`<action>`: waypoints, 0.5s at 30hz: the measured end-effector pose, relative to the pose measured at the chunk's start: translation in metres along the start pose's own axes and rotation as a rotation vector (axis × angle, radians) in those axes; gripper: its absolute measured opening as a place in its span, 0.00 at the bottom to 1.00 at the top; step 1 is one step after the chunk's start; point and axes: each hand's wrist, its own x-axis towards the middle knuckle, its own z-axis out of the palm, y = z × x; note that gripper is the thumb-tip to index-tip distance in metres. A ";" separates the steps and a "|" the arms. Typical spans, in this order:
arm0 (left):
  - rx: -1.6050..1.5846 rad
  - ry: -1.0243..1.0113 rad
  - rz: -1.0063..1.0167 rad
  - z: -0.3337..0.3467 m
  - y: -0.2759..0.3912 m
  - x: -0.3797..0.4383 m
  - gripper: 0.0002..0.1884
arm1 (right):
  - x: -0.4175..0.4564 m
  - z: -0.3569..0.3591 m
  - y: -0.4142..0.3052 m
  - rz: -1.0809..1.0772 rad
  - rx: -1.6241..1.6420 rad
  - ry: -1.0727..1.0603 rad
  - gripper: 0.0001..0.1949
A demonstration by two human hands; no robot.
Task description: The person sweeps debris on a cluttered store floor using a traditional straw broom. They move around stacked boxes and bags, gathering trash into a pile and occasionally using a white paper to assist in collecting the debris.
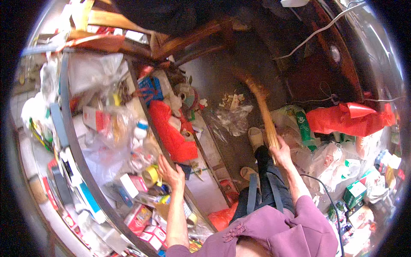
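My right hand [281,152] is closed around the lower end of a straw-coloured bundled handle [267,117], seemingly a broom's; its far end fades into shadow and blur. Debris and clear plastic film [236,115] lie on the dark floor left of the handle. My left hand [171,173] rests at the edge of a cluttered shelf [192,196], fingers extended, beside a yellow roll [150,176]. I cannot tell whether it grips the edge. Near that hand are a white bottle with a blue cap [140,129] and a pink-and-white box [130,186].
Red cloth or plastic [173,131] lies on a lower shelf. Plastic bags [330,157], a green box [354,193] and a red bag [350,120] are piled at the right. A pale cable [316,33] hangs at the upper right. My slippered feet [256,138] stand on the floor.
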 end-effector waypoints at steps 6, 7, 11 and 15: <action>0.029 0.001 0.005 0.000 0.006 0.007 0.36 | 0.078 0.020 0.056 0.080 0.008 0.138 0.31; 0.030 0.027 0.022 0.002 0.007 0.007 0.36 | 0.091 0.024 0.061 0.081 0.051 0.145 0.30; 0.051 -0.002 -0.008 0.002 0.004 0.005 0.37 | 0.046 0.024 0.068 -0.031 -0.006 0.018 0.29; 0.042 0.020 -0.060 0.002 0.000 -0.003 0.37 | -0.028 -0.016 0.046 0.196 0.244 -0.196 0.31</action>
